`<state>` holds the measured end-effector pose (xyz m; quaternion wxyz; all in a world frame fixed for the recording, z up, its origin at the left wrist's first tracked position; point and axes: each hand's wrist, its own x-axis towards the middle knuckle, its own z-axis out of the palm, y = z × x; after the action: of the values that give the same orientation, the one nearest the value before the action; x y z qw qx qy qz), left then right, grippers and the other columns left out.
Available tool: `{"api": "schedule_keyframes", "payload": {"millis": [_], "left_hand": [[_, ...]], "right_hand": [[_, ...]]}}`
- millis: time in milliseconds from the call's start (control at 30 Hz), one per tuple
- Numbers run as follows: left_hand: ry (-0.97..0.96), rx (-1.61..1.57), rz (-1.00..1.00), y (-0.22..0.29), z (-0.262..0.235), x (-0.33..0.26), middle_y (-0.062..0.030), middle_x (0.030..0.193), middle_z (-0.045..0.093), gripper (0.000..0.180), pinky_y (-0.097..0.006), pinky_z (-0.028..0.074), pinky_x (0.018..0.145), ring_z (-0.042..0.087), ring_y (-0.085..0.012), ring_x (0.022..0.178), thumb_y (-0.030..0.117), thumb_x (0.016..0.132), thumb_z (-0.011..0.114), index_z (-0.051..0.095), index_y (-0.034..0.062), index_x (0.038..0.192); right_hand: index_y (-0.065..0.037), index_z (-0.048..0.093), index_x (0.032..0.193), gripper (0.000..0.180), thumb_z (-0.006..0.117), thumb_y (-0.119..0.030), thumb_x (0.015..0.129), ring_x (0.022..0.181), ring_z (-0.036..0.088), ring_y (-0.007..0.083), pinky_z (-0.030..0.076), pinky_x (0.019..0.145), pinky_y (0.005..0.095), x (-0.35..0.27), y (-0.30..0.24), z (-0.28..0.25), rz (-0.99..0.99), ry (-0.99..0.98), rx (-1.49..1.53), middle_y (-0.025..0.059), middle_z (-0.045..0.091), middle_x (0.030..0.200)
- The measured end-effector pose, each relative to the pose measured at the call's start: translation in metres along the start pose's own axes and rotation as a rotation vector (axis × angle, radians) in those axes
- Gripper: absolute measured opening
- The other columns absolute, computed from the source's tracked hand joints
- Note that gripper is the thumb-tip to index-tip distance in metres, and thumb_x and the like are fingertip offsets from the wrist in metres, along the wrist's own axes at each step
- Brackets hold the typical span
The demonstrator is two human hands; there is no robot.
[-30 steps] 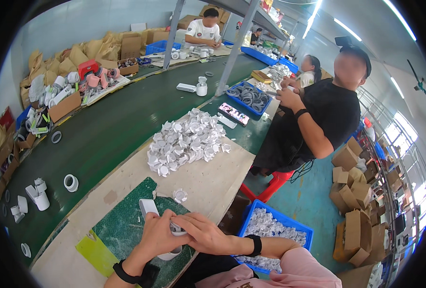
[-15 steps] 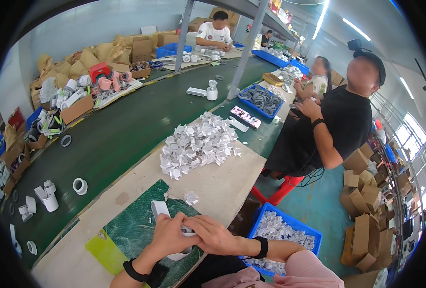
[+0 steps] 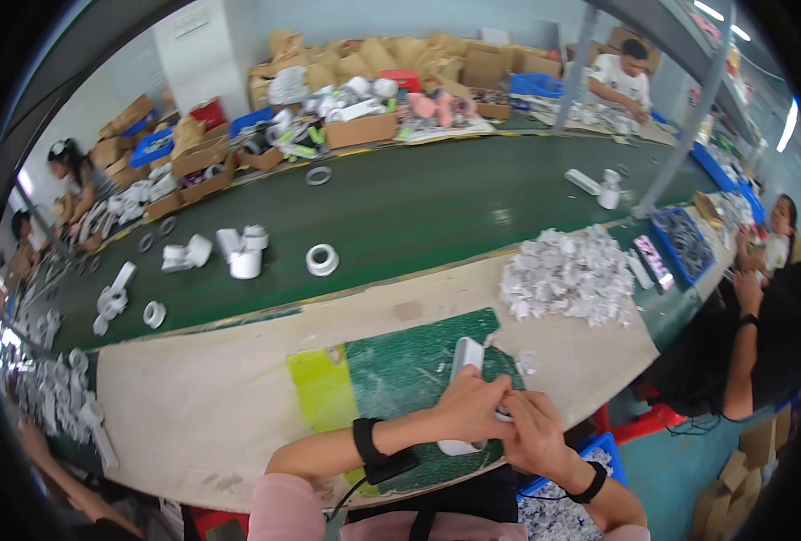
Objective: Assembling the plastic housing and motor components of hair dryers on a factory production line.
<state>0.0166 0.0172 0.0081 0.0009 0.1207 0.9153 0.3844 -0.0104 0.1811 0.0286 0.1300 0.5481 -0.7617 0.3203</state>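
Over a dark green mat (image 3: 400, 370), my two hands meet around a white plastic part with a long flat handle (image 3: 467, 355) that sticks out beyond them. My left hand (image 3: 471, 406) is closed on its body, fingers bent over the top. From the other side my right hand (image 3: 539, 435) presses its fingers against the same part, next to a small ring-like edge mostly hidden by the fingers. A white rounded section (image 3: 457, 447) shows below my left hand. One small white clip-like piece (image 3: 526, 362) lies just beyond my right hand.
A heap of small white pieces (image 3: 567, 275) sits on the pale board, beside a phone (image 3: 654, 262) and a blue tray of grey rings (image 3: 682, 245). White assemblies (image 3: 245, 254) lie on the green conveyor (image 3: 400, 207). Co-workers sit to both sides; a blue bin (image 3: 610, 444) stands below right.
My view has swung left, so the bench and conveyor appear further right and more of the left side shows. Both hands stay together on the white part.
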Motion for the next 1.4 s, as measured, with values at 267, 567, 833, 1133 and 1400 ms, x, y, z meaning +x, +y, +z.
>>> {"api": "schedule_keyframes", "payload": {"millis": [267, 567, 833, 1133, 1400], "left_hand": [[-0.057, 0.008, 0.071, -0.005, 0.020, 0.010, -0.0184, 0.061, 0.059, 0.057, -0.043, 0.039, 0.077, 0.058, -0.0381, 0.063, 0.044, 0.053, 0.070, 0.054, -0.0018, 0.083], [0.012, 0.204, 0.167, 0.003, 0.023, -0.006, -0.0117, 0.086, 0.066, 0.046, -0.045, 0.045, 0.072, 0.062, -0.0311, 0.083, 0.044, 0.071, 0.067, 0.063, 0.0111, 0.104], [-0.200, 0.459, 0.184, 0.006, 0.019, 0.036, -0.0146, 0.084, 0.067, 0.030, -0.042, 0.050, 0.064, 0.064, -0.0292, 0.076, 0.031, 0.072, 0.070, 0.069, 0.0040, 0.084], [-0.188, 0.537, 0.508, 0.017, 0.002, 0.049, -0.0034, 0.069, 0.061, 0.030, -0.040, 0.043, 0.054, 0.061, -0.0251, 0.064, 0.026, 0.044, 0.076, 0.062, 0.0128, 0.066], [-0.418, 0.511, 0.639, 0.016, -0.028, 0.047, -0.0093, 0.075, 0.053, 0.035, -0.037, 0.045, 0.063, 0.055, -0.0263, 0.074, 0.030, 0.064, 0.069, 0.058, 0.0034, 0.084]], "right_hand": [[0.003, 0.053, 0.114, 0.043, 0.059, 0.002, 0.071, 0.098, 0.056, 0.0306, 0.045, 0.086, 0.0409, -0.049, 0.014, 0.029, 0.279, 0.125, -0.023, 0.0170, 0.058, 0.103], [0.001, 0.051, 0.115, 0.051, 0.074, -0.001, 0.069, 0.094, 0.056, 0.0302, 0.047, 0.082, 0.0418, -0.079, 0.042, 0.069, 0.564, 0.348, 0.384, 0.0208, 0.055, 0.104], [0.008, 0.052, 0.107, 0.042, 0.072, -0.013, 0.078, 0.080, 0.054, 0.0328, 0.045, 0.068, 0.0396, -0.061, 0.028, 0.060, 0.296, 0.338, 0.066, 0.0210, 0.054, 0.093], [0.001, 0.040, 0.125, 0.067, 0.074, -0.011, 0.068, 0.114, 0.044, 0.0343, 0.035, 0.098, 0.0436, -0.075, 0.044, 0.076, 0.520, 0.280, 0.303, 0.0209, 0.045, 0.121], [0.003, 0.052, 0.106, 0.048, 0.073, -0.010, 0.064, 0.102, 0.050, 0.0363, 0.042, 0.089, 0.0410, -0.055, 0.022, 0.044, 0.411, 0.283, 0.293, 0.0180, 0.053, 0.110]]}}
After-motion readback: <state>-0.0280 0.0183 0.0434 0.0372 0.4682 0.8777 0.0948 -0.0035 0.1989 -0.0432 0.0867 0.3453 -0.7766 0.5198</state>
